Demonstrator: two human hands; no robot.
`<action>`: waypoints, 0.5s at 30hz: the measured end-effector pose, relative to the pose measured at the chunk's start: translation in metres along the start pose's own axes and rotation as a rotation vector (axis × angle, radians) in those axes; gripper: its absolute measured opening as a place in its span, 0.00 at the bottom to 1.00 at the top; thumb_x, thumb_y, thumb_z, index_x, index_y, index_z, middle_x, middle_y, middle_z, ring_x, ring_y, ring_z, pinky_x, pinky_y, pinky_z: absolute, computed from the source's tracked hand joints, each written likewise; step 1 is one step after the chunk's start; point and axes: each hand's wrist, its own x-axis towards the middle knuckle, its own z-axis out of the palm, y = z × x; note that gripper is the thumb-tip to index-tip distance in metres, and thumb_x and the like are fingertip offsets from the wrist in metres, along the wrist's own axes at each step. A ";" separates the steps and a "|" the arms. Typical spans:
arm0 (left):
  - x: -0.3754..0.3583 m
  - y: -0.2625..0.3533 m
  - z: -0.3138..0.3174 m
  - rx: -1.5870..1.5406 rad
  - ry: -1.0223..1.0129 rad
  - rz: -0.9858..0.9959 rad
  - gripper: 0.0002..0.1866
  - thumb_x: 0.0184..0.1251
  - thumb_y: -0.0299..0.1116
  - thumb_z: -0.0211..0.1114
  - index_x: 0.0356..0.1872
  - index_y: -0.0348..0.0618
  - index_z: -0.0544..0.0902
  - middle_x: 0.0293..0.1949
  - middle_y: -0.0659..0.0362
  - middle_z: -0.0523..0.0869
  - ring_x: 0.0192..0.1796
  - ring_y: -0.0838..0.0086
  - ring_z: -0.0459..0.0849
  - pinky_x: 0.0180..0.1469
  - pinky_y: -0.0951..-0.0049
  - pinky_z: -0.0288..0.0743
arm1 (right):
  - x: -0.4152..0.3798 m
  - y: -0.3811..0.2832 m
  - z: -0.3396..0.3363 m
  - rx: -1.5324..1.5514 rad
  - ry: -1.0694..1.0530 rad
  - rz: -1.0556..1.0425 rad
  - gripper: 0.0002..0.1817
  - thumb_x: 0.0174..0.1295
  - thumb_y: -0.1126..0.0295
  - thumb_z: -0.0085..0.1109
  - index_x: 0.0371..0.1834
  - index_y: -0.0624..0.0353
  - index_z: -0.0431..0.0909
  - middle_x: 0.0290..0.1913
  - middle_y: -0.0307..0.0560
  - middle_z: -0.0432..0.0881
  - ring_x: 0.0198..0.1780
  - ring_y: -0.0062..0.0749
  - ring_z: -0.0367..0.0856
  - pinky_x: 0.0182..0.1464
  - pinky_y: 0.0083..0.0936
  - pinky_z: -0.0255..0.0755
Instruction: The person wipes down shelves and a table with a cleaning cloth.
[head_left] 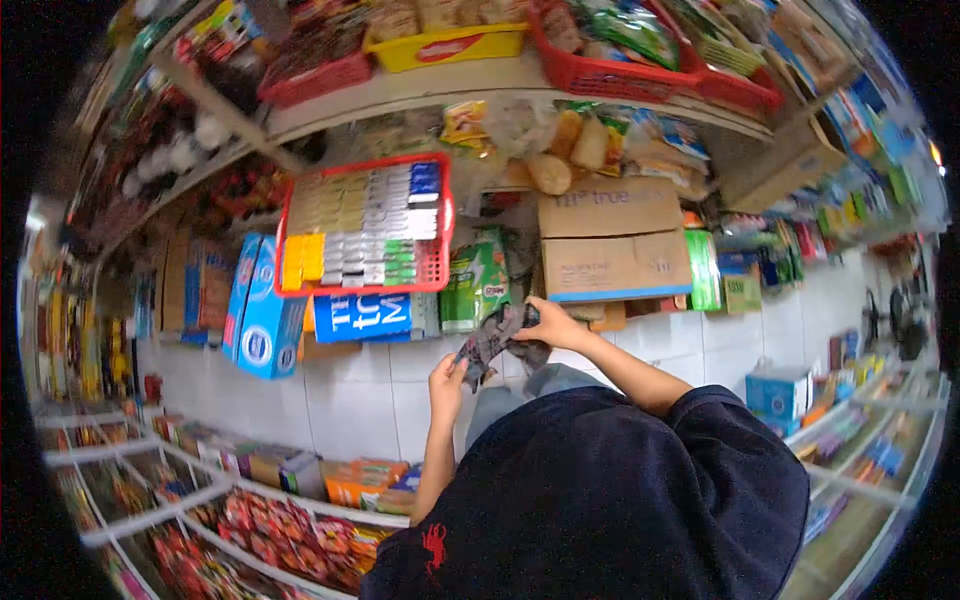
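Observation:
A crumpled dark grey patterned cloth is stretched between my two hands in front of my body. My left hand pinches its lower left end. At its upper right end, my right hand is closed on the fabric. Just beyond the cloth stands a green packet. A red plastic basket holding rows of small yellow, white, green and blue packs sits to the upper left. To the upper right is a brown cardboard box, nearer my right hand.
Blue cartons stand under and beside the basket. Above, a shelf carries red baskets and a yellow tray. Racks of packaged goods line the lower left, and more shelving is at right. White tiles cover the floor.

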 end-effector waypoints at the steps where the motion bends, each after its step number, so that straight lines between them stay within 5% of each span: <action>1: 0.009 0.001 -0.001 0.049 -0.056 0.012 0.09 0.60 0.27 0.57 0.40 0.34 0.77 0.30 0.64 0.79 0.32 0.84 0.74 0.36 0.84 0.66 | -0.003 0.003 -0.005 0.001 0.045 0.011 0.30 0.41 0.59 0.68 0.45 0.67 0.70 0.40 0.60 0.77 0.45 0.41 0.76 0.48 0.30 0.67; 4: 0.034 0.013 0.011 0.200 -0.149 0.017 0.11 0.60 0.28 0.56 0.42 0.34 0.76 0.33 0.64 0.79 0.36 0.83 0.74 0.40 0.83 0.66 | -0.013 0.010 -0.011 -0.074 0.148 0.013 0.28 0.41 0.60 0.68 0.42 0.65 0.71 0.37 0.58 0.78 0.42 0.40 0.77 0.45 0.30 0.68; 6: 0.047 0.022 0.029 -0.044 -0.157 0.091 0.14 0.62 0.32 0.53 0.45 0.34 0.74 0.38 0.61 0.78 0.41 0.81 0.73 0.45 0.82 0.65 | -0.020 0.009 -0.018 0.013 0.214 0.099 0.27 0.40 0.60 0.69 0.40 0.65 0.71 0.36 0.59 0.77 0.42 0.42 0.76 0.45 0.30 0.67; 8: 0.060 0.025 0.047 -0.034 -0.125 0.069 0.15 0.62 0.33 0.53 0.46 0.35 0.74 0.40 0.61 0.77 0.44 0.80 0.73 0.49 0.81 0.63 | -0.028 0.017 -0.029 -0.108 0.279 -0.032 0.23 0.43 0.60 0.67 0.35 0.66 0.70 0.34 0.57 0.77 0.37 0.45 0.75 0.42 0.30 0.67; 10: 0.065 0.031 0.073 -0.085 0.148 0.057 0.15 0.61 0.34 0.54 0.45 0.36 0.74 0.41 0.60 0.76 0.45 0.78 0.73 0.50 0.79 0.63 | -0.036 0.029 -0.046 -0.124 0.350 -0.188 0.19 0.47 0.62 0.64 0.34 0.65 0.70 0.33 0.54 0.78 0.37 0.45 0.76 0.40 0.31 0.67; 12: 0.078 0.021 0.092 -0.169 0.046 0.044 0.14 0.60 0.34 0.56 0.44 0.37 0.73 0.43 0.60 0.75 0.45 0.76 0.73 0.51 0.77 0.63 | -0.048 0.041 -0.073 -0.173 0.321 -0.095 0.18 0.48 0.64 0.63 0.35 0.65 0.71 0.32 0.54 0.78 0.38 0.45 0.76 0.39 0.32 0.68; 15: 0.071 0.038 0.153 0.143 -0.249 0.143 0.30 0.49 0.31 0.68 0.52 0.38 0.63 0.44 0.58 0.74 0.47 0.74 0.72 0.52 0.75 0.63 | -0.071 0.071 -0.115 -0.255 0.321 -0.052 0.16 0.47 0.65 0.63 0.35 0.62 0.72 0.30 0.53 0.77 0.36 0.45 0.76 0.38 0.32 0.68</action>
